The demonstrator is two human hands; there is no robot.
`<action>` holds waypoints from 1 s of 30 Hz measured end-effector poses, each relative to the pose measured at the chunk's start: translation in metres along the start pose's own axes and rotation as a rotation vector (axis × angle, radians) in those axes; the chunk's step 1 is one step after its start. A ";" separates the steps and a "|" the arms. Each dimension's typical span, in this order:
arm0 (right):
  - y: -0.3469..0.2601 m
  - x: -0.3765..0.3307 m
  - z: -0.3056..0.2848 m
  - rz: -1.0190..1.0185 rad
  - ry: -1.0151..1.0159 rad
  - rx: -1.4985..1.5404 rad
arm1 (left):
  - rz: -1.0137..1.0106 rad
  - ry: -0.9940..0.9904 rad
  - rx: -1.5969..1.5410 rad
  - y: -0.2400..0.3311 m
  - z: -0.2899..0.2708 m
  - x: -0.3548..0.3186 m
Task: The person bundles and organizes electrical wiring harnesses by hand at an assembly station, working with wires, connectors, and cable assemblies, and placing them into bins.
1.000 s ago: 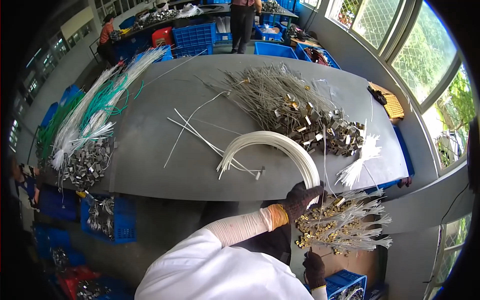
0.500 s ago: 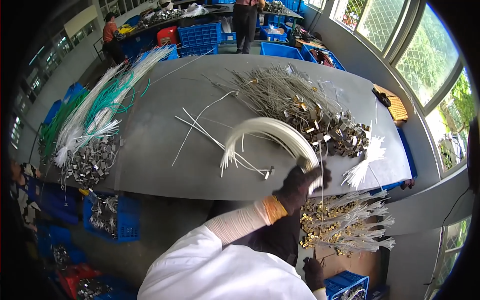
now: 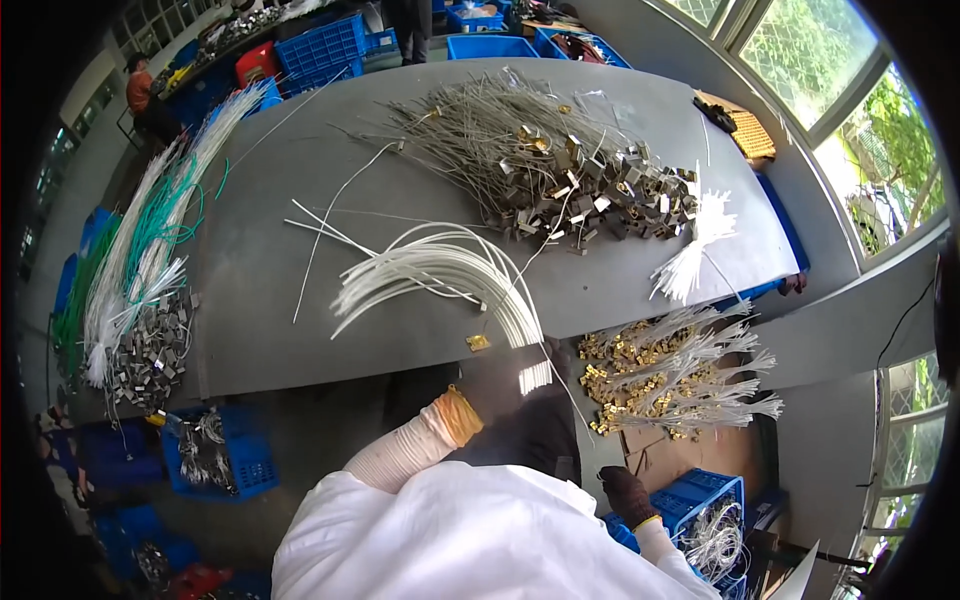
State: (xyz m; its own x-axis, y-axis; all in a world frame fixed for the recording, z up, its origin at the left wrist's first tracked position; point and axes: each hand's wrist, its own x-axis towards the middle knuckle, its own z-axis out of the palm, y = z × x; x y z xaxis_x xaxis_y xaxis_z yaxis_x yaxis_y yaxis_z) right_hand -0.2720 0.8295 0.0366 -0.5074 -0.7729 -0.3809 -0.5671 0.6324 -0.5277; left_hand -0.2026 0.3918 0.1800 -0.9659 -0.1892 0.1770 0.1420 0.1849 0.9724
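My left hand (image 3: 505, 385), in a dark glove and smeared by motion, is closed round a bundle of white wires (image 3: 440, 265) at the table's near edge. The wires arch up and left over the grey tabletop (image 3: 270, 330), their cut ends at the far left. Beside the bundle lies a small brass-coloured piece (image 3: 478, 342). Lower right, my gloved right hand (image 3: 628, 497) is beside a blue crate (image 3: 690, 497) with white wire coils (image 3: 712, 540). Its fingers look curled together; what they hold, if anything, I cannot make out.
A heap of thin wires with metal blocks (image 3: 590, 195) covers the table's back right, near a white wire bunch (image 3: 697, 245). White and green wires (image 3: 155, 235) lie at left. Brass-ended bundles (image 3: 670, 380) sit below the right edge. A person (image 3: 145, 95) stands far left.
The wire bundle and my left hand have moved left and toward me. My right hand has risen slightly beside the crate. The brass piece now shows on the table. The whole view has shifted.
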 end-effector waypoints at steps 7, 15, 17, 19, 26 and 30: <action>-0.001 0.004 -0.004 0.068 0.286 0.282 | -0.226 0.030 -1.089 0.006 0.025 0.122; -0.012 0.006 0.006 0.235 0.453 0.822 | -0.235 -0.271 -0.746 -0.020 0.069 0.108; -0.012 0.004 0.013 0.207 0.470 0.886 | -0.423 -0.333 -1.004 -0.015 0.081 0.094; -0.012 0.003 0.017 0.162 0.486 0.888 | -0.529 -0.249 -1.078 0.006 0.096 0.088; -0.036 0.009 -0.008 0.052 0.533 0.769 | -0.068 -0.287 -0.808 0.106 0.081 0.086; -0.063 0.027 -0.025 0.008 0.563 0.699 | -0.078 -0.324 -0.883 0.143 0.065 0.102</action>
State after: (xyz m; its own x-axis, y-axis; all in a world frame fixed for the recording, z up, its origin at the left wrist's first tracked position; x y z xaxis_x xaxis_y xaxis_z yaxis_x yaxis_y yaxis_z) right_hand -0.2664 0.7705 0.0790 -0.8568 -0.5127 -0.0546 -0.1312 0.3193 -0.9385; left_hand -0.2949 0.4618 0.3269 -0.9738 0.1320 0.1852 0.0591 -0.6395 0.7665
